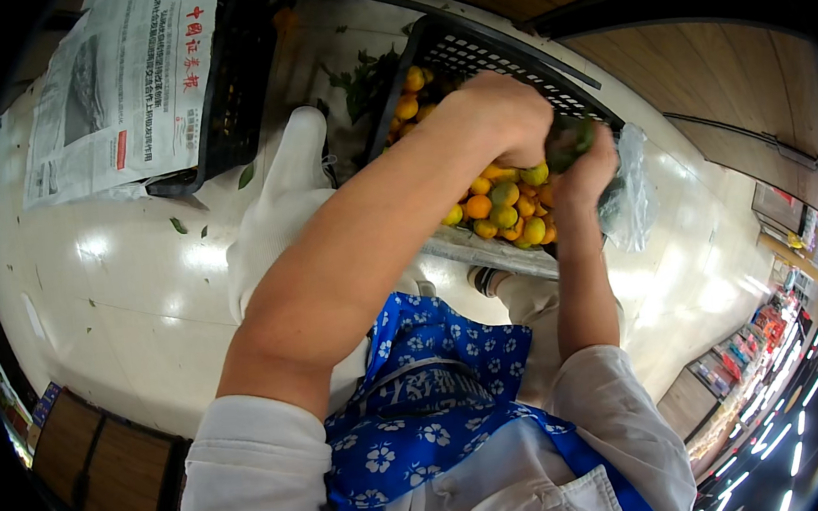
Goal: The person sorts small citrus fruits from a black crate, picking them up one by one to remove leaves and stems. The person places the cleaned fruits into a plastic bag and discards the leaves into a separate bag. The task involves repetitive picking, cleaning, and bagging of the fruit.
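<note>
My left hand [517, 119] reaches across the black plastic crate [415, 46], its fingers curled and turned away from me. Whatever lies inside them is hidden. Close to its right, my right hand [589, 165] is blurred and closed around dark green leaves [571, 140] that show between the two hands. Below both hands the crate holds many small citrus fruits [504, 205], orange to yellow-green. A clear plastic bag [631, 198] with something dark green in it hangs at the crate's right end.
Newspaper [129, 90] covers part of another black crate [240, 74] at the upper left. Leafy sprigs [365, 82] and loose leaves [177, 225] lie on the shiny tiled floor [130, 277]. Wood-panelled cabinets [734, 78] stand along the far right. My white-clad leg [282, 193] is beside the crate.
</note>
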Demonstrator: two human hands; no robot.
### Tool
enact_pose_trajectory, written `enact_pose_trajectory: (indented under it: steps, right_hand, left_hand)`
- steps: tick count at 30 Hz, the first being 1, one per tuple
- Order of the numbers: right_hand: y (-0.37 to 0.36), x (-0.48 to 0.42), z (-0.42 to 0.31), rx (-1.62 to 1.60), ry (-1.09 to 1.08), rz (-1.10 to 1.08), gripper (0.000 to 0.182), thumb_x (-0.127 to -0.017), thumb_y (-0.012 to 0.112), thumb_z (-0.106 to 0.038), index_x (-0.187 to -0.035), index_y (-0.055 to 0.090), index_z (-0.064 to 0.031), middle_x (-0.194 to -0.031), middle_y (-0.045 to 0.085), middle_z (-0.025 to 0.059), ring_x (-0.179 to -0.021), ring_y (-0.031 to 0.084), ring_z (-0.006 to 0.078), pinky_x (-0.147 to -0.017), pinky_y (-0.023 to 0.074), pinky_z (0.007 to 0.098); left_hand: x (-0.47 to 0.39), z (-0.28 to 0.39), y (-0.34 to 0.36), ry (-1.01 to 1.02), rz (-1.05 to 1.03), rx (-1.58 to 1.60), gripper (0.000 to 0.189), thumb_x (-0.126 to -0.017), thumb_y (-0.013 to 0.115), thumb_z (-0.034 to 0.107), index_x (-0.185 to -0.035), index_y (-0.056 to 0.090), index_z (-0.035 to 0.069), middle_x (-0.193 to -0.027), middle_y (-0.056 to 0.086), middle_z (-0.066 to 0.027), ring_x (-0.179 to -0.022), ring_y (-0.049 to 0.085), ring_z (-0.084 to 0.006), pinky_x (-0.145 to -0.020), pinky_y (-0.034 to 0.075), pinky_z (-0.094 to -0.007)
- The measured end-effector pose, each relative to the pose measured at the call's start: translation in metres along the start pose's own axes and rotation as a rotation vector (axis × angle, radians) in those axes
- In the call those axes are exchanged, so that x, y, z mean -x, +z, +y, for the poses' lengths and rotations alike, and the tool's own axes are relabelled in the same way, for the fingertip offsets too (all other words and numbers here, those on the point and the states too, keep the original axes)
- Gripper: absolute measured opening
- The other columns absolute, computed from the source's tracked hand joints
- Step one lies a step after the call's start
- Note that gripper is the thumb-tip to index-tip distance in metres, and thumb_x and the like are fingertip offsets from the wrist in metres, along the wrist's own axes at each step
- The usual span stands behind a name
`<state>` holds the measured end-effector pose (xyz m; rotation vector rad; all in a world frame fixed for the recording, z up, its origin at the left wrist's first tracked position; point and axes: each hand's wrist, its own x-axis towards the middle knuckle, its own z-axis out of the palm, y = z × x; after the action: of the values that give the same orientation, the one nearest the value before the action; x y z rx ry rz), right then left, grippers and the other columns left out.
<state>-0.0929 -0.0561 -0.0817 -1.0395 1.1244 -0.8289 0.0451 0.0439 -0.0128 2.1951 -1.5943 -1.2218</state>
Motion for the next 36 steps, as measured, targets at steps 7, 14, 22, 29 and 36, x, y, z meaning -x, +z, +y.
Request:
enact_pose_trajectory:
  steps: [7,14,22,29,36]
  right_hand:
    - [-0.078,-0.063,-0.069,0.149,-0.581,0.311,0.017,-0.085,0.052,-0.015,-0.075,0.058,-0.0022,-0.071,0.054,0.0018,-0.061,0.05,0.0111,-0.052,0.0424,0.0274]
    - [-0.198,-0.128,-0.078,1.233,-0.225,0.162,0.041,-0.086,0.055,-0.038,-0.082,0.067,0.0006,-0.072,0.065,0.0141,-0.058,0.062,0.0212,-0.055,0.0508,0.0354]
    - [-0.134,-0.098,-0.063,1.416,-0.657,0.322,0.028,-0.086,0.059,-0.034,-0.093,0.072,-0.0101,-0.092,0.069,0.0144,-0.078,0.067,0.0304,-0.071,0.051,0.0409]
    - [-0.039,-0.017,0.084,1.327,-0.513,-0.722,0.022,-0.078,0.067,-0.02,-0.098,0.069,-0.0115,-0.091,0.067,0.0131,-0.081,0.065,0.0308,-0.07,0.0523,0.0393]
    - [0.004,0.013,0.2,1.799,-0.107,-0.714,0.027,-0.081,0.063,-0.015,-0.104,0.057,-0.0021,-0.095,0.067,0.0155,-0.087,0.066,0.0312,-0.072,0.0544,0.0397]
  left_hand:
    - [0.011,-0.022,-0.006,-0.073,0.04,-0.053,0.021,-0.071,0.059,0.004,-0.089,0.07,0.003,-0.094,0.067,-0.0138,-0.09,0.065,-0.0283,-0.079,0.053,-0.0371]
    - [0.005,-0.03,-0.005,-0.171,0.221,-0.087,0.013,-0.072,0.058,0.002,-0.08,0.068,0.006,-0.088,0.066,-0.0125,-0.085,0.065,-0.0283,-0.075,0.053,-0.0378]
    - [0.001,-0.033,-0.011,-0.192,0.281,-0.047,0.016,-0.077,0.063,0.009,-0.093,0.068,0.011,-0.098,0.066,-0.0108,-0.096,0.063,-0.0275,-0.085,0.05,-0.0388]
    - [-0.003,-0.034,-0.009,-0.132,0.345,0.025,0.015,-0.077,0.065,0.013,-0.091,0.069,0.012,-0.096,0.066,-0.0106,-0.095,0.063,-0.0281,-0.083,0.05,-0.0391]
    - [0.001,-0.037,-0.011,-0.152,0.384,0.026,0.012,-0.077,0.065,0.012,-0.089,0.068,0.01,-0.092,0.066,-0.0101,-0.092,0.063,-0.0269,-0.08,0.051,-0.0376]
